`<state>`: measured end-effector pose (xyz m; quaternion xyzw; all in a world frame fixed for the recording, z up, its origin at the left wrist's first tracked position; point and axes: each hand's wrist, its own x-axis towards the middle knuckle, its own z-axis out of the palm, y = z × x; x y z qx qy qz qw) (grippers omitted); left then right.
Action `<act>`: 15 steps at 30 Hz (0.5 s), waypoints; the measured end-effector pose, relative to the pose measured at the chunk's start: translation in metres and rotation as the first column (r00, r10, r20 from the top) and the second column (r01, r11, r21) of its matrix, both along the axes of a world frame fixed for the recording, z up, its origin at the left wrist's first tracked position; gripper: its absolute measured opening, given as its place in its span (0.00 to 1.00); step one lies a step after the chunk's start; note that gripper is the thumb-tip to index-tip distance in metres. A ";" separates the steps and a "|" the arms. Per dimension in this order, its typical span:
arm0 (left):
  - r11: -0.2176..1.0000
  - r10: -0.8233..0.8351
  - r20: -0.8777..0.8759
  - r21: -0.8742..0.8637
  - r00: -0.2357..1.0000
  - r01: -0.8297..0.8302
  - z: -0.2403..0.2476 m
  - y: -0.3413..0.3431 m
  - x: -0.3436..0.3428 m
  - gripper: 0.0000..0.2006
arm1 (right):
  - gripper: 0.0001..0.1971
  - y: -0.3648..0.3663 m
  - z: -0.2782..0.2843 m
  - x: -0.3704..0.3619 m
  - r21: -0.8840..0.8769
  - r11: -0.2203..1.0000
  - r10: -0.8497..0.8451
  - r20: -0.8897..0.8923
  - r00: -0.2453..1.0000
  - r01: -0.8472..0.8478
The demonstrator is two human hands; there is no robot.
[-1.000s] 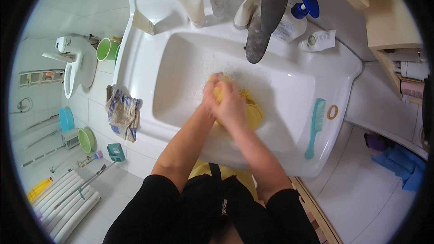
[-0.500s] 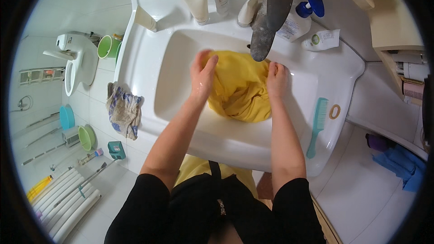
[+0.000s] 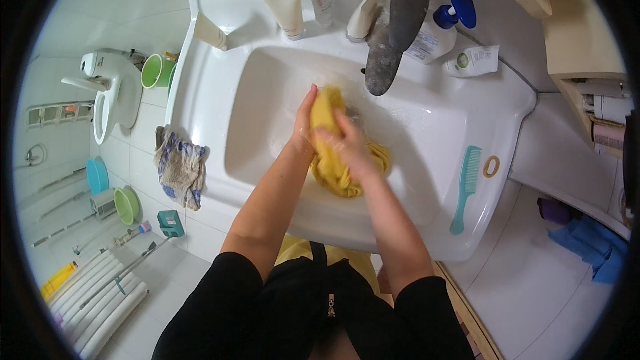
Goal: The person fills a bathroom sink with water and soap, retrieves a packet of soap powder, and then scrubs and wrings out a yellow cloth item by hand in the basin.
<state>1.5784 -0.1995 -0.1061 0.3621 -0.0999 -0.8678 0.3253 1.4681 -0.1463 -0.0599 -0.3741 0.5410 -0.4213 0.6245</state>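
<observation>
A wet yellow cloth (image 3: 335, 172) is bunched into a narrow bundle low in the white sink (image 3: 257, 97). My left hand (image 3: 305, 119) grips its upper left side, fingers pointing away from me. Pressed against the bundle from the right is my right hand (image 3: 348, 148), blurred by motion, its fingers closed over the cloth. The bundle's top end is smeared by motion, and its lower part hangs loose beneath my hands. Water drops show around my left wrist. The dark grey tap (image 3: 385, 60) stands just beyond the cloth, to the right.
Along the back rim stand several tubes, including a cream one (image 3: 287, 15), and a pump bottle (image 3: 433, 40). On the right rim lie a teal comb (image 3: 468, 183) and a tan ring (image 3: 491, 166). A grey-and-blue rag (image 3: 181, 168) hangs over the left edge.
The cloth was spread wide between my hands; now it is gathered into a narrow bundle. My right hand has moved left to meet my left hand. The basin's back now shows.
</observation>
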 end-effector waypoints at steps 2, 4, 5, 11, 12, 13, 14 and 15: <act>0.991 0.101 -0.165 0.108 0.981 -0.084 0.022 0.008 -0.008 0.23 | 0.27 0.024 0.012 0.025 -0.201 0.969 0.039 -0.451 0.892 -0.144; 0.963 0.241 0.138 0.088 0.961 -0.254 0.014 0.027 -0.015 0.21 | 0.22 0.034 0.032 0.043 -0.220 0.965 -0.055 -0.700 0.712 -0.142; 0.942 0.303 0.284 0.058 0.910 -0.332 0.002 0.034 -0.015 0.20 | 0.19 0.026 0.029 0.037 -0.170 0.975 -0.028 -0.735 0.677 -0.145; 0.961 0.220 0.153 0.135 0.963 -0.241 0.023 0.044 -0.031 0.13 | 0.09 -0.007 0.030 0.004 -0.215 0.963 -0.079 -0.802 0.592 -0.162; 0.974 0.224 0.099 -0.040 0.969 -0.221 0.007 0.050 -0.009 0.13 | 0.09 0.011 0.048 0.027 -0.257 0.923 -0.049 -0.816 0.576 -0.285; 0.975 0.209 0.244 -0.127 0.947 -0.183 0.016 0.052 -0.007 0.13 | 0.10 0.017 0.045 0.031 -0.250 0.928 -0.040 -0.804 0.593 -0.276; 0.973 0.183 0.389 -0.200 0.903 -0.111 0.027 0.051 -0.010 0.13 | 0.11 0.022 0.043 0.030 -0.245 0.936 -0.044 -0.795 0.605 -0.254; 0.969 0.159 0.526 -0.244 0.835 -0.032 0.038 0.053 -0.014 0.13 | 0.14 0.014 0.022 0.013 -0.194 0.975 -0.078 -0.756 0.650 -0.108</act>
